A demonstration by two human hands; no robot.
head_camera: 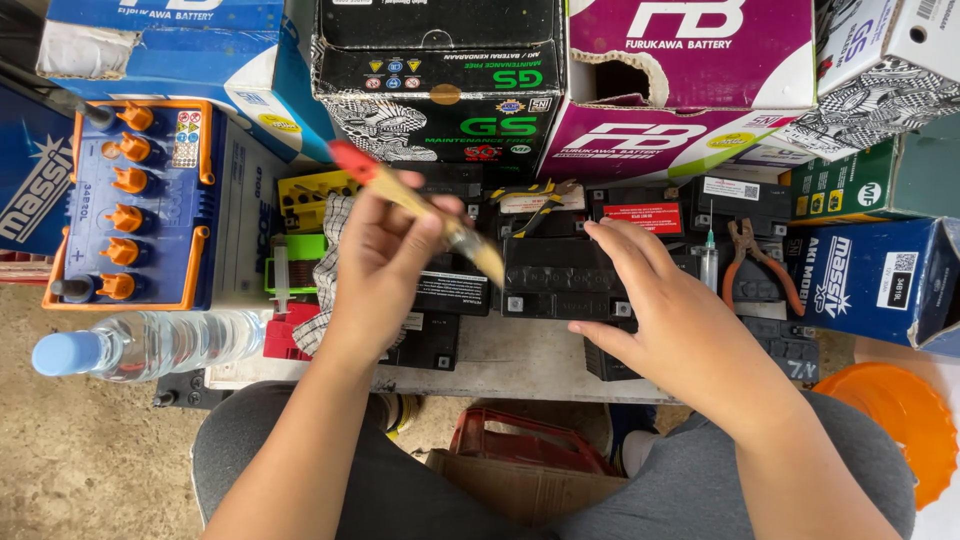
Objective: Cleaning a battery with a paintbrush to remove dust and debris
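**Brush over small black battery, both hands at the desk**

Left hand pinches a wooden-handled paintbrush with a red tip, fingers closed round the handle, bristles angled down to the right over the small black rectangular battery. Right hand rests on that battery, fingers spread flat across its top and right side, thumb at the front edge. Battery sits mid-desk among other black batteries on the pale worn desk. Left: large blue battery with orange caps, clear plastic water bottle with blue cap lying on its side. Right: orange-handled pliers, a thin syringe just beside the hand. Cardboard battery boxes stacked along the back. Checked cloth under the left wrist.
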